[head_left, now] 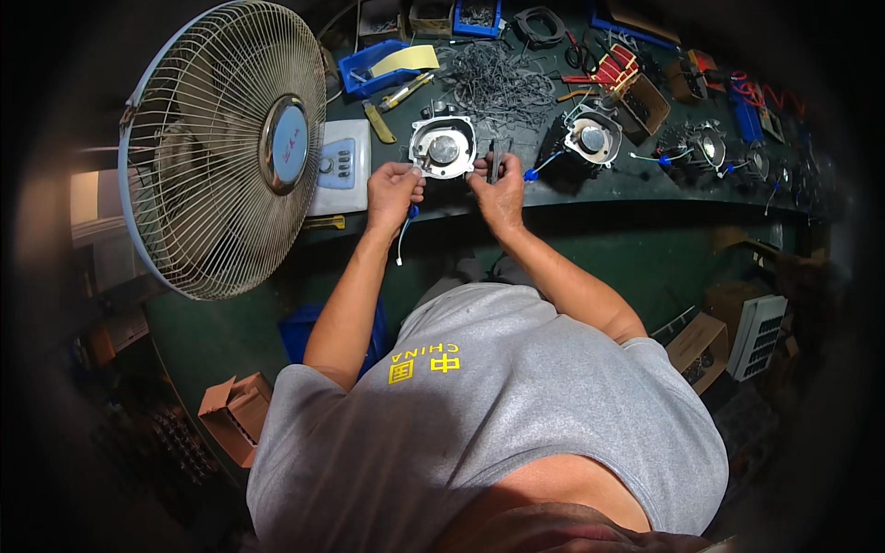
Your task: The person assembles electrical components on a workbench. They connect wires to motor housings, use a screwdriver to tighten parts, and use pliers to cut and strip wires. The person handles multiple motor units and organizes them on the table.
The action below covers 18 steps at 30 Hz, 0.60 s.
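Observation:
A silvery metal housing (pixel 466 130) with a round metal core in its middle lies at the near edge of the bench, between my hands. My left hand (pixel 394 192) is closed on its lower left edge, thumb on the rim. Below that hand hangs a thin pale cable (pixel 402 241) with a blue part near its top and a white connector at its end. My right hand (pixel 499 192), beside the housing's right edge, is closed around a dark narrow tool (pixel 498 155) that points away from me; its exact kind is unclear.
A large fan (pixel 267 111) stands at the left. Behind the housing lies a heap of thin wire pieces (pixel 493 78), with blue bins (pixel 369 78) and a yellow-handled cutter (pixel 379 123) nearby. Similar housings (pixel 593 138) with cables line the bench to the right.

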{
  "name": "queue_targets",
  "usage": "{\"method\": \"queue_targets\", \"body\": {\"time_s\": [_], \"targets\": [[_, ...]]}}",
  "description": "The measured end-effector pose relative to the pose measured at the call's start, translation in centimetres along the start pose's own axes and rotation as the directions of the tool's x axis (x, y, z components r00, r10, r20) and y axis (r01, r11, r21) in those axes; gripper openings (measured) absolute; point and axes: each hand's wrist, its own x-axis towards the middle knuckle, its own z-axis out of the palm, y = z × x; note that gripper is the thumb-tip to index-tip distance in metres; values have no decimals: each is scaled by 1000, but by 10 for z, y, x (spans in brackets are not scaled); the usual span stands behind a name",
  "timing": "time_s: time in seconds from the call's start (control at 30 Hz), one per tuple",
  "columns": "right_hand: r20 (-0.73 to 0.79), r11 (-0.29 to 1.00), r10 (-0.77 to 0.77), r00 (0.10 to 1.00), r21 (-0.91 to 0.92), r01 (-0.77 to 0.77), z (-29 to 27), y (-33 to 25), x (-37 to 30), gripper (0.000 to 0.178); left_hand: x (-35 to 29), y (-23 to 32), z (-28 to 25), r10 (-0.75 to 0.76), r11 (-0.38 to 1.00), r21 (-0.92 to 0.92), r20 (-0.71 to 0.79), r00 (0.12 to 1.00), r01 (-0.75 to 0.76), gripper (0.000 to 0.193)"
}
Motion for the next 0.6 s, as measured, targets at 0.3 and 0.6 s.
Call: {"method": "queue_targets", "body": {"time_s": [0.3,0.6], "targets": [[2,994,-36,999,-100,36,-3,3,3,38,1,-2,7,56,996,75,-63,996,-51,22],[28,995,-20,999,-101,23,-5,3,5,39,1,-2,9,54,992,118,-94,994,-43,23]]}}
